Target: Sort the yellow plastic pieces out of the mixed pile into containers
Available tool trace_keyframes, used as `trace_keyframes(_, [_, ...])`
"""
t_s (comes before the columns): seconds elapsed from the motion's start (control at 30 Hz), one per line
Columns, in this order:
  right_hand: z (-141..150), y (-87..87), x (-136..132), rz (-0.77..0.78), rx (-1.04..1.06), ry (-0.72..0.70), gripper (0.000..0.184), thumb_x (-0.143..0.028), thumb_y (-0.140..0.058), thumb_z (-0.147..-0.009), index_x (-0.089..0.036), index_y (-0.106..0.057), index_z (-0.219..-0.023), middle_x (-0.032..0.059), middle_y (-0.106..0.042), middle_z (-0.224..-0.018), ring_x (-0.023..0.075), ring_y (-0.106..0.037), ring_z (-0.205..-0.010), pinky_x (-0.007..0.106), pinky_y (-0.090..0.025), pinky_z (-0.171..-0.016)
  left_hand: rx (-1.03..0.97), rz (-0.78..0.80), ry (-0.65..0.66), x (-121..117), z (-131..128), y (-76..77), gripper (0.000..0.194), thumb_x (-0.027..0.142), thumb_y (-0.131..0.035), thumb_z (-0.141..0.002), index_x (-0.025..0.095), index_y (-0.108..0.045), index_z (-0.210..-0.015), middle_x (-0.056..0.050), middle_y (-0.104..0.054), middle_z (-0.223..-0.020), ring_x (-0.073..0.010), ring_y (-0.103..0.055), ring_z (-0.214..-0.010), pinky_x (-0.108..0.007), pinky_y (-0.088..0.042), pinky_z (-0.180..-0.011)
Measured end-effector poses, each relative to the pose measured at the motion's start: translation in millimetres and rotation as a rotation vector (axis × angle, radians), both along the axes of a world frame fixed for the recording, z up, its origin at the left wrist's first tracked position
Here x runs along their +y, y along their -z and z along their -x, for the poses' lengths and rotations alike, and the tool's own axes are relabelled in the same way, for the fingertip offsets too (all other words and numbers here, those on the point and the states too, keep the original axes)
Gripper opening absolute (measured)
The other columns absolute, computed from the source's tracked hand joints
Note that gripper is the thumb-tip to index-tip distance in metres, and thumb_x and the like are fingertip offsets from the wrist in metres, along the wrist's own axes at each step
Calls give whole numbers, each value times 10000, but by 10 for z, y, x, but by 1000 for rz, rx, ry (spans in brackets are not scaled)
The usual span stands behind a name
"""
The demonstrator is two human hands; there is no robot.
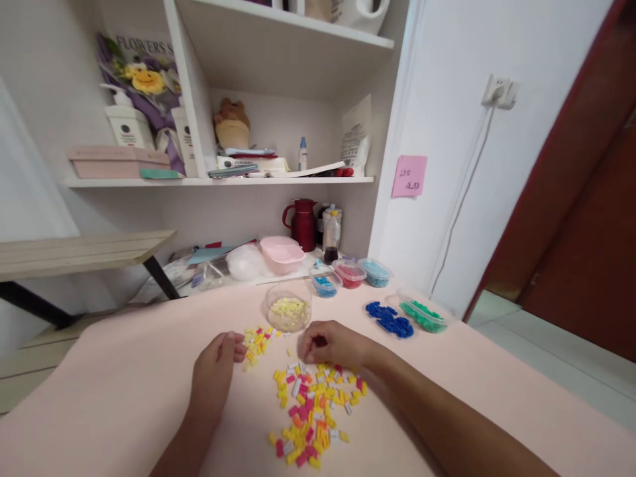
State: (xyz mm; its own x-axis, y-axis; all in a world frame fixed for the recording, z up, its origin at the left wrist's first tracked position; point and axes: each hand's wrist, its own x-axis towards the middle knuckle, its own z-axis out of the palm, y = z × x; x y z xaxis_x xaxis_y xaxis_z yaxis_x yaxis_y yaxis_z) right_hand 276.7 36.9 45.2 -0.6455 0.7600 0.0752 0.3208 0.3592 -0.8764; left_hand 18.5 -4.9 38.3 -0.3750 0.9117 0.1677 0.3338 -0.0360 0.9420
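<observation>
Small pile point(256, 344) right of left hand point(217, 361) | tub point(303, 322) behind large pile point(307, 404)

The mixed pieces point(309, 404) are yellow, magenta, white and orange, the tabletop point(144, 351) plain pale pink.

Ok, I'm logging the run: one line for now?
left hand: beside small mixed pile | right hand: at far edge of large pile | round tub: yellow pieces

pink tabletop point(129, 371); loose small pieces point(304, 404); clear round bowl point(289, 326); green-filled tub point(433, 326)
</observation>
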Motion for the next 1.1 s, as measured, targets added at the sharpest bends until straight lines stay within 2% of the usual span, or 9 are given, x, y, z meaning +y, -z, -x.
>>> trace_keyframes(0.1, [62,34,-43,12,-1,107,199,-245,-551,-863,-180,-696,-982,-8,-634,-711,106,-538,-604,198,-417,-551,-12,-15,7,-10,-4,10,426,578,-472,-772,191,-648,-761,-35,-696,-673,-207,-637,-655,-350,-484,-723])
trace_keyframes(0.27, [190,43,-116,-409,-159,156,306,-216,-511,-895,-263,-688,-1140,40,-701,-1045,173,-631,-913,283,-471,-830,-39,-24,-3,-16,-14,19,427,587,-489,-760,193,-654,-738,-30,-686,-648,-201,-628,-629,-340,-481,-683])
trace_keyframes(0.33, [230,43,-131,-484,-241,159,331,-233,-512,-906,-282,-661,-1197,49,-686,-1118,188,-628,-981,295,-459,-878,-45,-28,-8,-17,-18,22,432,595,-499,-751,194,-656,-725,-28,-681,-637,-199,-627,-618,-337,-479,-669])
trace_keyframes(0.4, [260,53,-134,-503,-308,165,321,-257,-546,-895,-281,-661,-1193,49,-685,-1110,192,-632,-983,289,-458,-869,-49,-35,-10,-18,-22,26,434,599,-504,-748,194,-656,-714,-28,-681,-639,-196,-626,-617,-335,-477,-665])
trace_keyframes(0.53, [291,86,-116,-481,-313,191,228,-219,-596,-846,-267,-713,-1036,23,-696,-1034,178,-637,-935,265,-443,-824,-54,-26,-4,-18,-23,35,432,593,-494,-756,193,-651,-711,-31,-678,-646,-196,-621,-619,-340,-474,-670])
trace_keyframes(0.7, [288,74,-135,-444,-281,249,124,-182,-633,-779,-233,-681,-881,-9,-669,-831,143,-601,-750,231,-402,-674,-52,-29,8,-17,-13,40,398,554,-489,-771,191,-648,-731,-34,-681,-658,-196,-622,-633,-342,-472,-683])
trace_keyframes(0.8, [261,-4,-194,-464,-309,224,80,-174,-630,-768,-221,-650,-828,-9,-662,-822,142,-588,-744,227,-379,-650,-98,-67,-29,-13,-10,56,409,568,-507,-756,188,-653,-730,-36,-685,-653,-196,-625,-621,-344,-478,-682])
trace_keyframes(0.93, [229,-212,-236,-527,-330,216,73,-200,-600,-803,-231,-647,-849,3,-676,-835,154,-593,-728,246,-392,-652,-178,-110,-77,-9,-12,70,426,596,-516,-733,192,-647,-709,-24,-674,-635,-185,-619,-597,-334,-482,-660])
trace_keyframes(1.1, [300,-510,-46,-665,-267,292,124,-270,-546,-878,-226,-653,-922,21,-673,-846,164,-604,-719,270,-418,-655,-194,-87,-64,-31,-16,51,418,583,-490,-752,197,-643,-706,-17,-664,-638,-179,-616,-585,-322,-469,-636])
